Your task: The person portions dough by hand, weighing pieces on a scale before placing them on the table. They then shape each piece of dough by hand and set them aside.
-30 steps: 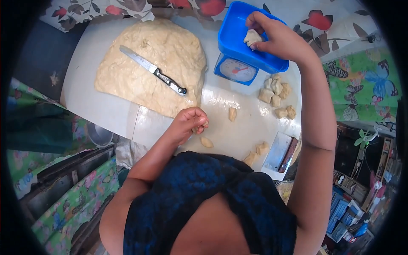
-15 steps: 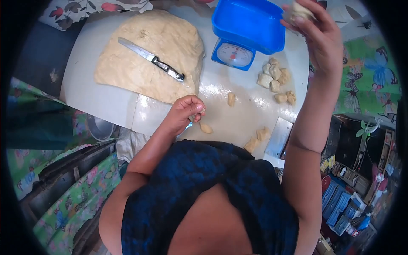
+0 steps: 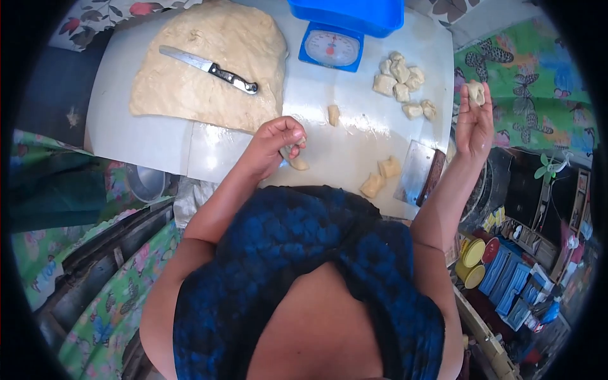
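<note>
My right hand (image 3: 475,126) is raised past the right edge of the table, its fingers closed around a piece of dough (image 3: 476,94). Low over the table's near side, my left hand (image 3: 278,144) pinches a small bit of dough (image 3: 302,142). Just below it lies a small dough scrap (image 3: 299,164). A large slab of dough (image 3: 196,35) covers the left of the table, with a knife (image 3: 209,68) lying across it. One lone dough piece (image 3: 333,115) sits mid-table, and several cut dough lumps (image 3: 400,76) are clustered at the right.
A blue kitchen scale (image 3: 330,47) with a blue tray (image 3: 354,14) stands at the back. Two dough pieces (image 3: 380,176) lie near the front edge, beside a cleaver (image 3: 418,171). A metal pot (image 3: 147,182) is below the table's left side.
My right hand, with the dough piece, has moved from beside the blue tray down toward the right edge. My left hand stays nearly in place. The view has shifted slightly.
</note>
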`<state>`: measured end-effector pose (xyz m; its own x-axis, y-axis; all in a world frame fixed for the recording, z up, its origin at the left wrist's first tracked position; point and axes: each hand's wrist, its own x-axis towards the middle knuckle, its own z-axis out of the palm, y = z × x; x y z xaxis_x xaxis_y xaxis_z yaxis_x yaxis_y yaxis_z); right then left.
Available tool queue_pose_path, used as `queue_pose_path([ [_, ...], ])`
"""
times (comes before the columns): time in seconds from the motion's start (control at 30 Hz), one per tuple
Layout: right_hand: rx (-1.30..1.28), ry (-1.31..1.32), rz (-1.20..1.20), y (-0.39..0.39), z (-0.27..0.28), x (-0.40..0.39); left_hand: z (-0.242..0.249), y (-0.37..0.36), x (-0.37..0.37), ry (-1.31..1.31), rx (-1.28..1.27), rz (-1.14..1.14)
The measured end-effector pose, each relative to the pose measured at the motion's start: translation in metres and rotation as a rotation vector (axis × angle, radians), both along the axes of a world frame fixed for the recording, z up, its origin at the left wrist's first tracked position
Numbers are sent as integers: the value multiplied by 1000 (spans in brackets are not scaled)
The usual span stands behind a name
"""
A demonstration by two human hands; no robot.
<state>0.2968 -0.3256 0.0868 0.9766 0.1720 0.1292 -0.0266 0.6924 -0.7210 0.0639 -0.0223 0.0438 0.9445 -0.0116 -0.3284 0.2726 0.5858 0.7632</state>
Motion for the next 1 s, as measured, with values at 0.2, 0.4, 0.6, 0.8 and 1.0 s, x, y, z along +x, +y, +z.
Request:
queue_pose_path([
  [0.2, -331, -162, -269, -2, -8, -22, 2, -3, -2, -3, -60, 62],
  [0.4, -853, -88, -179, 10, -27, -34, -4, -3, -6, -53, -77, 82],
  [0.6, -1152, -136, 138, 0, -21, -67, 0, -1, -10, -15, -7, 75],
  [0.8, -1613, -819, 656, 12, -23, -109, -12, 2, -13, 10, -22, 29],
  [1.0, -1311, -496, 512, 29, 13, -82, -26, 11, -9, -45, -92, -23],
])
